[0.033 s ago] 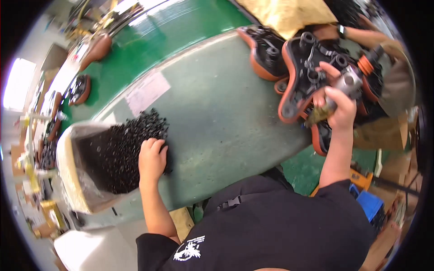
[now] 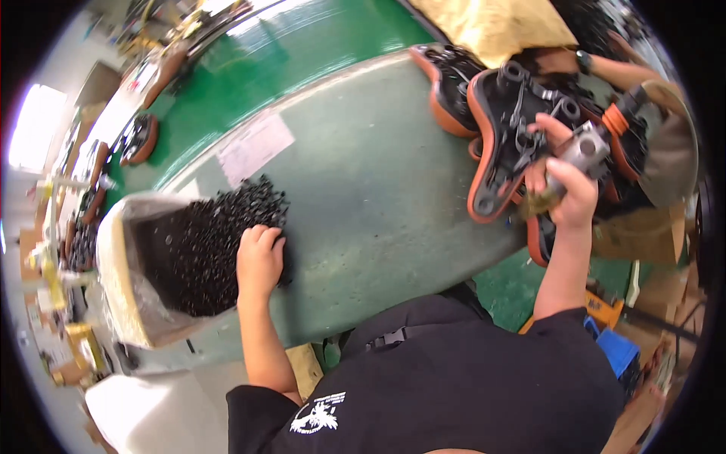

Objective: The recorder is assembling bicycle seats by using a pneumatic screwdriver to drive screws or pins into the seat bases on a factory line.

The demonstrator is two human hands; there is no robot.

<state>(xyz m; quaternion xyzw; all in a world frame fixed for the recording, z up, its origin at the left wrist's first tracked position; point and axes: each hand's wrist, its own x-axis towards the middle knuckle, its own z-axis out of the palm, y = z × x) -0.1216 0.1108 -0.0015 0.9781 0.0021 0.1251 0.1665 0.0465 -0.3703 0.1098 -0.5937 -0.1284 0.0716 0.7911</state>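
Observation:
At the near right edge of a pile of small black pieces (image 2: 204, 261), my left hand (image 2: 259, 261) has its fingers curled down into them. Whatever lies between those fingertips is hidden. The pieces spill from a tipped bin lined with clear plastic (image 2: 121, 284) onto the green table. On the right, my right hand (image 2: 572, 189) grips a grey metal air tool (image 2: 587, 150) with an orange band (image 2: 613, 119). Just left of the tool, an upturned bicycle saddle (image 2: 478, 125) shows its black underside and orange-brown rim. It overlaps other saddles (image 2: 452, 102).
A sheet of paper (image 2: 255, 151) lies on the green table (image 2: 363, 181). Beyond the table is a shiny green surface (image 2: 318, 45), with more saddles (image 2: 138, 140) at far left. A co-worker's arm (image 2: 616, 73) reaches in at the far right, beside a yellowish bag (image 2: 499, 30). A blue bin (image 2: 616, 352) stands low right.
The view has tilted slightly, so the table and saddles sit a little differently in it. Both hands stay at the same places, the right one still around the air tool.

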